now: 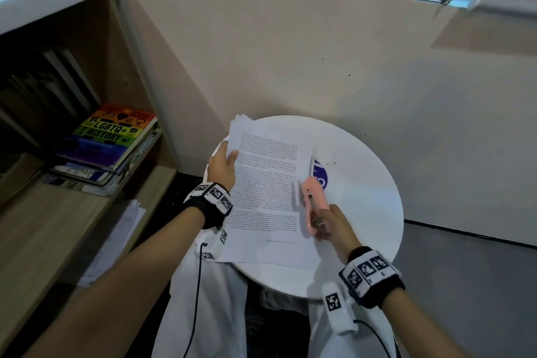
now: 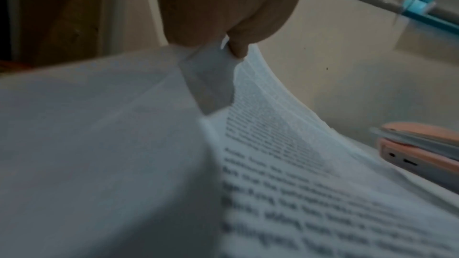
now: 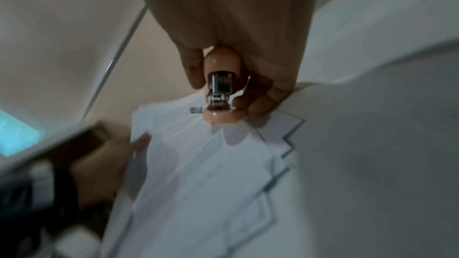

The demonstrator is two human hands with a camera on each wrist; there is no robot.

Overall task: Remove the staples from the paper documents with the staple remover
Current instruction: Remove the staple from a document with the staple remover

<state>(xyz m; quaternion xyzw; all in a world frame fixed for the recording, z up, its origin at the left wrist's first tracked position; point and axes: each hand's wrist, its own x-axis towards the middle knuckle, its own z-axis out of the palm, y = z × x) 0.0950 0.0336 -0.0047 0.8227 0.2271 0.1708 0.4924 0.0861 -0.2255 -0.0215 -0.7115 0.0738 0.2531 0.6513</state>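
Note:
A stack of printed paper documents (image 1: pixel 267 183) lies on the round white table (image 1: pixel 366 206). My left hand (image 1: pixel 223 166) pinches the top sheets at their left edge and lifts them; in the left wrist view the thumb (image 2: pixel 238 48) presses a bent sheet of the paper documents (image 2: pixel 285 174). My right hand (image 1: pixel 331 224) grips a pink staple remover (image 1: pixel 312 200) above the right edge of the pages. The right wrist view shows the staple remover (image 3: pixel 221 93), its metal front pointing down at the paper documents (image 3: pixel 203 174). No staple is visible.
A purple-and-white disc (image 1: pixel 321 177) lies on the table, partly under the papers. A wooden bookshelf (image 1: pixel 43 212) with a rainbow-covered book (image 1: pixel 110 136) and loose papers stands at left. A beige wall (image 1: pixel 319 52) is behind the table. White-trousered legs (image 1: pixel 209 314) are below.

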